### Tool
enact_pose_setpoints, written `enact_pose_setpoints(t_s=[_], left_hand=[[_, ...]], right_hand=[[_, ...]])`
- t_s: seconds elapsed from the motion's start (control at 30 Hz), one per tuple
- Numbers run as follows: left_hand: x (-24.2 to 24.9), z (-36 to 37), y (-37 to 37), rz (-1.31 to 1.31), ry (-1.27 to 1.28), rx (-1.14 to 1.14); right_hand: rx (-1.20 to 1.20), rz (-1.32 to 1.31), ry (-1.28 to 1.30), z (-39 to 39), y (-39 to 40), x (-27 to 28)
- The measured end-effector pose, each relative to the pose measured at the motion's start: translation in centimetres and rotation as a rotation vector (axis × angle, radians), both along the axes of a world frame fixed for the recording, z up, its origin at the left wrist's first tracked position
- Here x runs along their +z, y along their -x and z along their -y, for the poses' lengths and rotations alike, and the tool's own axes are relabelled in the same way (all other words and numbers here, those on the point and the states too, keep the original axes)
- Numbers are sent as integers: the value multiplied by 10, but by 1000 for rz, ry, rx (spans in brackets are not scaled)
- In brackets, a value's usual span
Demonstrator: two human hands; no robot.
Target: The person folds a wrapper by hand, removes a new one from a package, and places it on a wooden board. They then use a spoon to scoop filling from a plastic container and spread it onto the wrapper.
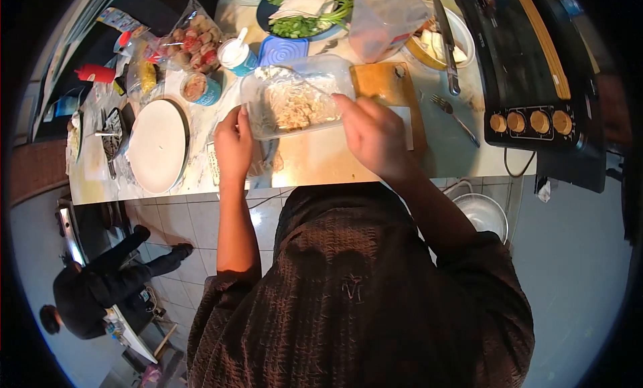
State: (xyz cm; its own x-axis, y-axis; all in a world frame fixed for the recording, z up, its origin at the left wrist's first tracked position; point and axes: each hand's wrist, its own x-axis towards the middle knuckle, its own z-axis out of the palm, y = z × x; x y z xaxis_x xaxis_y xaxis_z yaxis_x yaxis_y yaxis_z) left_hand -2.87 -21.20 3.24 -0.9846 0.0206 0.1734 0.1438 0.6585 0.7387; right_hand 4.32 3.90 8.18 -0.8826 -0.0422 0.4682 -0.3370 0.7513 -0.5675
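Observation:
A clear plastic container (321,117) with pale shredded food (295,105) in it sits over the wooden cutting board (395,87). My left hand (233,143) grips the container's left edge, thumb up along its side. In my right hand (375,133), closed and slightly blurred, is a thin metal utensil (309,82). It slants left over the container toward a white clump at the far left corner. Its working end cannot be made out. Just behind the container lies a blue lid (283,50).
Left are a white plate (158,145) and two tubs, one holding a white spoon (240,38). Behind stands a plate of chopped greens (295,28). A knife (447,43) rests across a bowl at right, near a fork (455,120) and a black stove (542,120). A person (87,287) is at lower left.

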Motion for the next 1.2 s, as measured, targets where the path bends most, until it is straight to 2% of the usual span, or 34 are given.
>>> enact_pose_setpoints(t_s=[0.1,0.23,0.33,0.43,0.5,0.7,0.87,0.97,1.2], left_hand=[[-8,2,3,-69,99,-4],[0,-4,1,32,21,12],[-7,-1,4,-46,65,-26],[-4,-2,3,-8,60,-22],[1,-3,3,22,67,-14],[-3,-2,2,0,67,-35],[-7,-2,6,-56,56,-47],[-5,-3,2,-3,62,-31],[0,-4,-1,31,-51,-34]], right_hand=[[99,74,-188,10,9,-20],[92,60,-204,17,12,-9],[72,101,-211,21,18,-11],[108,98,-159,24,26,-23],[43,138,-255,24,29,-18],[41,230,-308,16,30,-18],[-14,226,-279,13,25,-8],[-23,235,-266,8,23,-10],[-50,288,-158,5,17,33]])
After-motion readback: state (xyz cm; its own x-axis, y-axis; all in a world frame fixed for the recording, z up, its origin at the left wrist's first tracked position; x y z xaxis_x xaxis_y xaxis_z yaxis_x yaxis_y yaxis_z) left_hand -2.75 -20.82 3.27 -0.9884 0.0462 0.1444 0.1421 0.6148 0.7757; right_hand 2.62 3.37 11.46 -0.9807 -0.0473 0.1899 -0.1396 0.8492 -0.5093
